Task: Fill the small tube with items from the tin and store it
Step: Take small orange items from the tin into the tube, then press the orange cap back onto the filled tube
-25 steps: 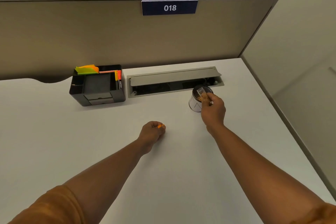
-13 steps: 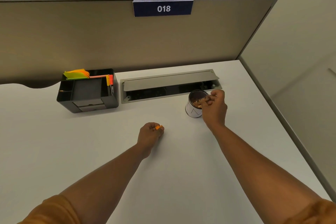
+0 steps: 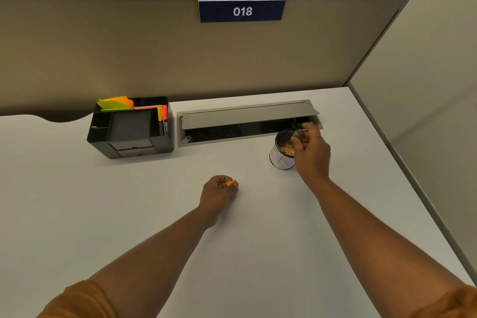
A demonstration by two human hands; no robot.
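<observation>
My right hand (image 3: 311,152) at centre right of the frame, fingers pinched on the small clear tube (image 3: 298,133), tilted over the open tin (image 3: 281,151) just left of it, my left hand (image 3: 218,195) below centre, curled around an orange cap (image 3: 230,183), resting on the white desk (image 3: 129,214).

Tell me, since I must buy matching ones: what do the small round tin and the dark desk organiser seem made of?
The small round tin looks like thin metal under a white wrapper with line markings; its inner wall is dark and shiny. The dark desk organiser looks like matte grey-black plastic or coated metal, with smooth, even walls; which one cannot be told.
</observation>
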